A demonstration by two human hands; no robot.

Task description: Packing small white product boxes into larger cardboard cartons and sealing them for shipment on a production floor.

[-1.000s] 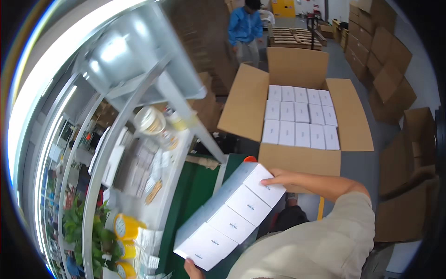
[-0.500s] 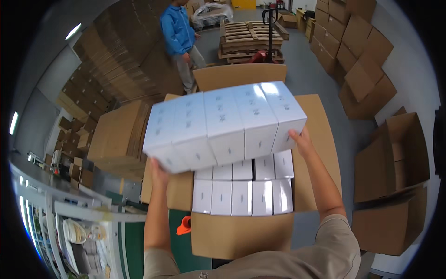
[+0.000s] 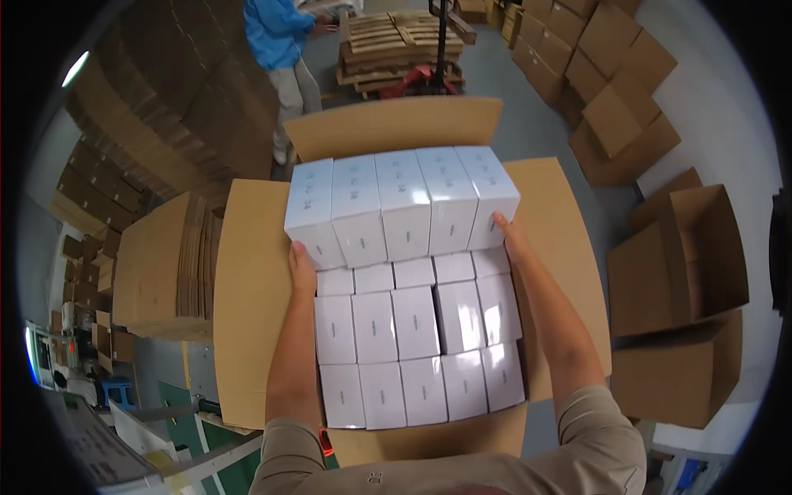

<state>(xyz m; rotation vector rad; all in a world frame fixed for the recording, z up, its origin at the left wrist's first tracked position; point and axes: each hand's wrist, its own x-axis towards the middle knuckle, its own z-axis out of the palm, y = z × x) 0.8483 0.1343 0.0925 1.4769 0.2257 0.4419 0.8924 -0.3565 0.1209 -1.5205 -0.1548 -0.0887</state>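
Between my two hands is a row of several white boxes (image 3: 404, 206), side by side and pressed together. My left hand (image 3: 303, 266) grips its left end, thumb on the near face. At the opposite end my right hand (image 3: 513, 235) presses in, its thumb likewise in front and its other fingers hidden. The row is at the far side of a large open cardboard carton (image 3: 549, 214); whether it rests on anything below cannot be seen. Closer to me, more white boxes (image 3: 375, 326) stand packed in rows inside the carton.
Carton flaps spread outward on all sides. Flattened cardboard (image 3: 157, 264) is stacked at left, and open empty cartons (image 3: 709, 247) stand at right. Beyond are wooden pallets (image 3: 388, 49), a pallet jack (image 3: 425, 78) and a person in a blue jacket (image 3: 276, 33).
Both hands have brought the row of white boxes down toward the carton's far end, and its tilt has levelled out. More packed boxes now show, and the view has shifted.
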